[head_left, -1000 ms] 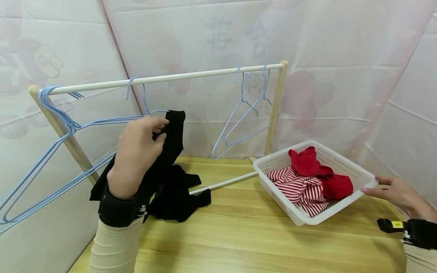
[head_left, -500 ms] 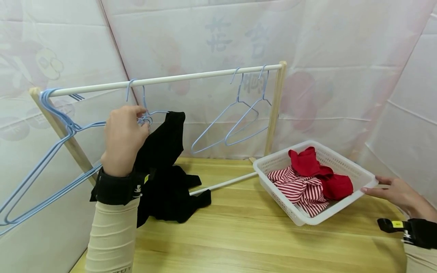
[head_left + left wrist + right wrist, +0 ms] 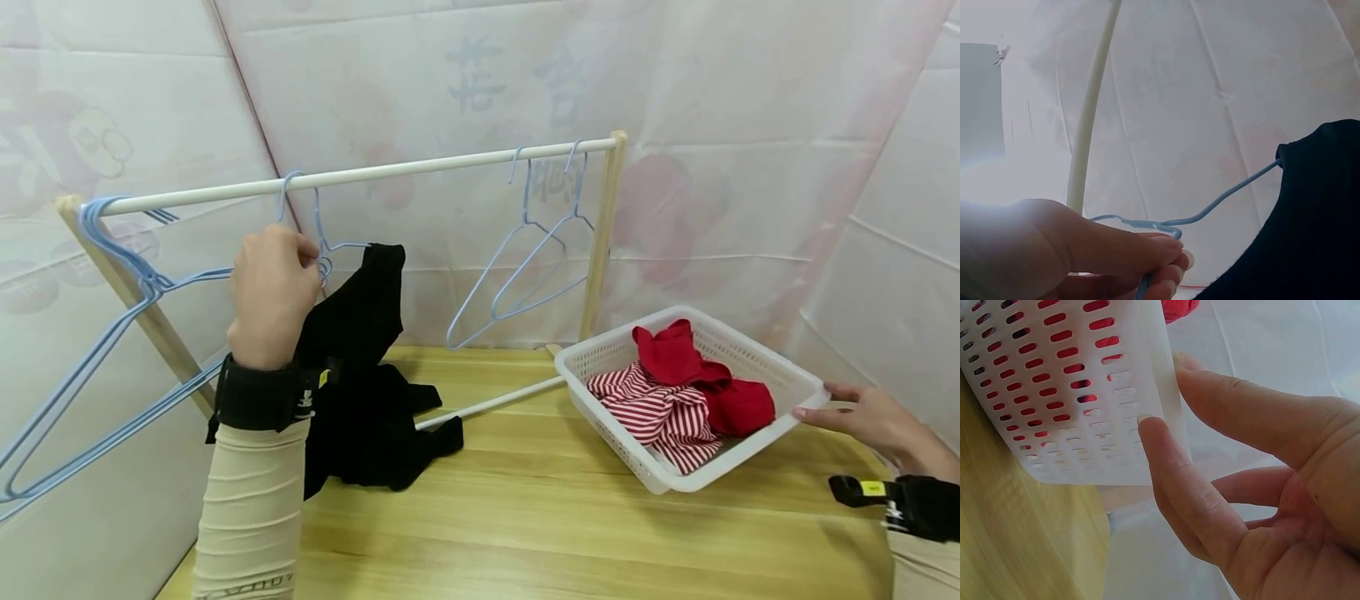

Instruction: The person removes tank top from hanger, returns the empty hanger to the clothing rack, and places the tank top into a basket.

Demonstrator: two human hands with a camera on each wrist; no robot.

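- The left hand (image 3: 273, 287) is nearly closed, thumb and fingers pinching the wire of a blue hanger (image 3: 1252, 179) close to its neck
- The hook of that hanger sits over the rail (image 3: 405, 169), left of its middle
- The black garment (image 3: 367, 375) covers the end of the hanger's right shoulder and hangs below it in loose folds; what the other shoulder bears is hard to make out behind the left hand
- The lower folds of the black garment spread in front of the lower bar (image 3: 495, 401), and seem to reach the table (image 3: 480, 533), though dark cloth makes the contact hard to read
- The right hand (image 3: 885, 425) is partly closed on the rim of the white basket (image 3: 615, 437), thumb at the rim and a fingertip against the holed outer wall
- The basket stands at the right of the table, well apart from the black garment
- Inside it the red cloth (image 3: 742, 408) lies crumpled beside and partly over the striped cloth (image 3: 656, 408)
- Two bare hangers (image 3: 527, 222) hang at the right end of the rail, near the right post (image 3: 604, 233)
- A bunch of hangers (image 3: 153, 286) hangs at the left end, by the left post (image 3: 168, 333)
- A black strap circles each wrist, over pale sleeves
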